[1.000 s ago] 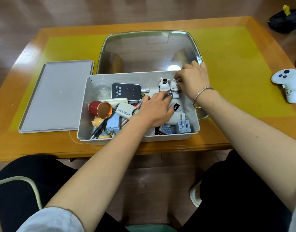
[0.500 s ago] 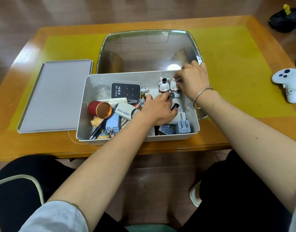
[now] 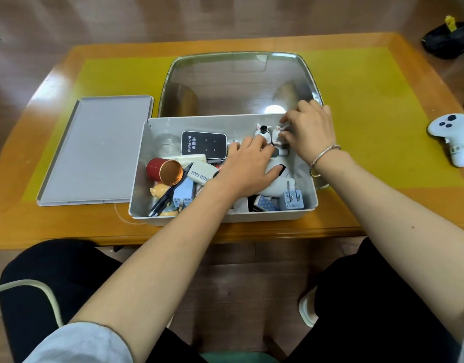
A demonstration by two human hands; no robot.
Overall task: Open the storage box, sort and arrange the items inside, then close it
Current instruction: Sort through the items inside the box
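Observation:
The grey storage box (image 3: 265, 218) stands open at the table's front edge, and its flat grey lid (image 3: 94, 150) lies to the left. Inside are a black Wi-Fi device (image 3: 203, 143), a red tin (image 3: 162, 171), a white mini fan (image 3: 200, 173), a pen (image 3: 170, 195), a blue charger (image 3: 184, 193), a plug (image 3: 291, 197) and two rabbit figurines (image 3: 263, 131). My left hand (image 3: 248, 166) lies flat over the middle items, its fingertips by the left rabbit. My right hand (image 3: 310, 131) pinches the right rabbit figurine (image 3: 278, 132) at the box's back right corner.
A clear plastic basin (image 3: 238, 82) sits right behind the box. A white game controller (image 3: 453, 134) lies on the yellow mat (image 3: 369, 100) to the right. A black bag (image 3: 448, 40) is on the floor beyond the table's far right corner.
My left hand has slid forward across the items, its fingers stretching toward the rabbit figurines. My right hand has stayed at the right rabbit.

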